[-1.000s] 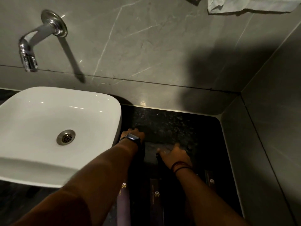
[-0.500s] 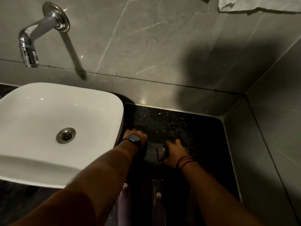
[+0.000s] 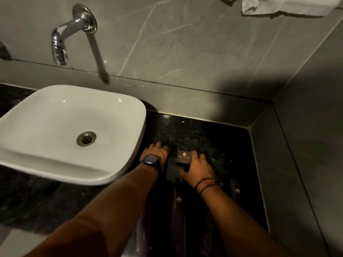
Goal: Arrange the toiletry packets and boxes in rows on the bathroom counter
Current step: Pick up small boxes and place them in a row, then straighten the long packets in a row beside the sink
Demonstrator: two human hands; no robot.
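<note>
Head view of a dark speckled bathroom counter point(image 3: 194, 130), with all places given relative to the white basin point(image 3: 70, 130). To the right of the basin, the right hand point(image 3: 197, 166) grasps a small dark box point(image 3: 183, 158) with a light logo on its upper face; thumb and fingers close around its near and right edges, and the box sits low over the counter, though contact with the surface cannot be told. Between the basin and this box, just beside the basin's right wall, the left hand point(image 3: 157, 152) lies palm down with its fingers curled onto the counter; whether they grip anything cannot be told in the shadow. It bears a dark wristwatch point(image 3: 150, 160); the right wrist bears thread bands point(image 3: 207, 184). Nearer the viewer than the hands, to the basin's lower right, long dark packets point(image 3: 178, 210) lie side by side, one more point(image 3: 235, 190) farther right. Above the basin, a chrome spout point(image 3: 61, 45) projects from the grey wall.
</note>
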